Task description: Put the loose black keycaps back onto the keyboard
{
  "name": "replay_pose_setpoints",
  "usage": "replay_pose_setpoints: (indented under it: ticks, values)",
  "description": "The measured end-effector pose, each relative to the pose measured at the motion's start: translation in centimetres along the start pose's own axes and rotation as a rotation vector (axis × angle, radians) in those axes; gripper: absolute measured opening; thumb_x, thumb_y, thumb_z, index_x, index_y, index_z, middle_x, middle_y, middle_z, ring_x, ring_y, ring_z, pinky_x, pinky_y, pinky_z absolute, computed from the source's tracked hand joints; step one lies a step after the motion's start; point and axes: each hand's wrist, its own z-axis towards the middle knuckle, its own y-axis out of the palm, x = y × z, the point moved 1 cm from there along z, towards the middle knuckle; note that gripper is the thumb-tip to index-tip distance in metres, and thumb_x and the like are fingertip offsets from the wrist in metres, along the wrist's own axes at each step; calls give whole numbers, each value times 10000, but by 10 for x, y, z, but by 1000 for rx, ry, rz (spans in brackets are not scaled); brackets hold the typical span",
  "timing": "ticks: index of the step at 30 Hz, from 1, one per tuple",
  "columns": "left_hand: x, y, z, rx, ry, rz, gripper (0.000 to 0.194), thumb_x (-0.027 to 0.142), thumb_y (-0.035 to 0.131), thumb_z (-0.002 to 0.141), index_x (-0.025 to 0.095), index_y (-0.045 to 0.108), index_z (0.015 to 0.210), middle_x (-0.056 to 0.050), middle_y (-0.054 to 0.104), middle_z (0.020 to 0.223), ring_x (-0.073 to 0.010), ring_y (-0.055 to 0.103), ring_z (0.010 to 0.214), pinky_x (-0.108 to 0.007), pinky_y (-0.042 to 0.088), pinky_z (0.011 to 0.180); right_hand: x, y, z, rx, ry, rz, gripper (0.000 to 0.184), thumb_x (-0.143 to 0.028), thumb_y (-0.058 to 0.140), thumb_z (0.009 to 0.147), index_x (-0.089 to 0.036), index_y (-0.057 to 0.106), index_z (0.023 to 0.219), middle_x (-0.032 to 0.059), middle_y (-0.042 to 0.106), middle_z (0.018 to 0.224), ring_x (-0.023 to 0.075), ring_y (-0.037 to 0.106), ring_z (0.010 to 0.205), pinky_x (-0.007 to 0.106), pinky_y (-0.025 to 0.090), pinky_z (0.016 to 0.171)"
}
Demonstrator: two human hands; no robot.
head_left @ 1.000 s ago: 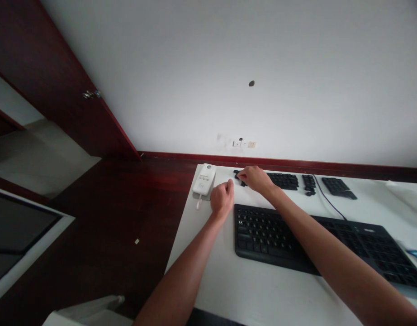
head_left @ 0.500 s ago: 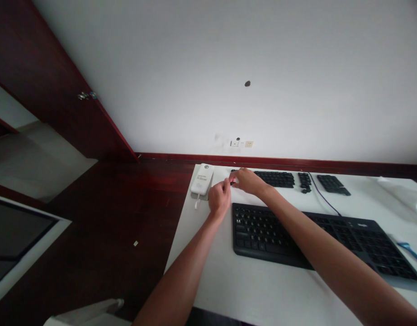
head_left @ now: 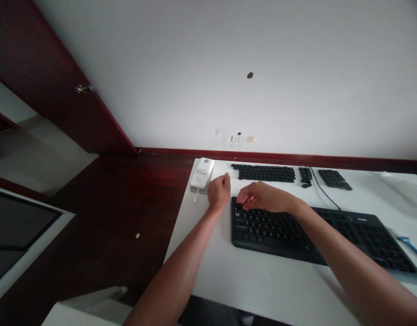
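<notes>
The keyboard [head_left: 269,232] is lying on the table [head_left: 242,280], its long axis running left to right, right end slanting nearer, bare surface separating it from the near and left edges. The right hand [head_left: 262,197] is curling over its far-left corner, fingertip gap and hold unclear; the left hand [head_left: 219,192] is forming a fist, contents hidden.

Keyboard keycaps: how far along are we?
Looks done: keycaps laid out in three groups behind the keyboard. In hand: right hand at the board's upper-left corner; left hand curled beside it; any cap held is hidden. Left, if refitting: those three groups, all off the board.
</notes>
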Motion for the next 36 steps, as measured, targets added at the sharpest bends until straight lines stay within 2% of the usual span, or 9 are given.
replay_pose_setpoints:
  ticks: [4, 14, 24, 32, 36]
  values:
    - [0, 1, 0, -4, -3, 4, 596, 468, 336, 1101, 188, 659, 685, -65, 699, 698, -170, 522, 621, -315, 249, 622, -4, 8, 3, -59, 21, 7, 202, -196, 706, 763, -186, 777, 952, 39, 812, 936, 222, 767, 898, 289, 569, 803]
    - [-3, 3, 1, -8, -7, -32, 586, 476, 349, 1094, 192, 684, 708, -52, 700, 704, -172, 520, 615, -316, 245, 608, -17, 21, 3, -17, 50, -148, 221, -80, 681, 790, -185, 793, 949, 13, 801, 851, 195, 759, 836, 250, 550, 742]
    - [-1, 0, -1, -8, 25, -38, 584, 488, 343, 1092, 195, 636, 681, -53, 701, 699, -166, 517, 614, -317, 254, 614, -18, 39, 3, 71, 57, -364, 264, -59, 676, 841, -219, 806, 1006, 22, 803, 920, 207, 755, 887, 271, 539, 776]
    - [-2, 1, -1, 11, 40, -48, 568, 492, 351, 1081, 206, 534, 626, -43, 668, 657, -157, 479, 589, -327, 236, 620, -35, 50, 1, 66, 90, -574, 295, -49, 594, 905, -194, 785, 1076, 96, 791, 1051, 271, 755, 986, 344, 547, 875]
    - [-2, 0, -1, 21, 39, -74, 555, 484, 369, 1073, 207, 493, 608, -25, 622, 614, -152, 450, 575, -327, 229, 623, -37, 50, 0, 61, 107, -556, 279, -40, 621, 885, -195, 781, 1052, 84, 796, 1018, 253, 759, 929, 310, 535, 806]
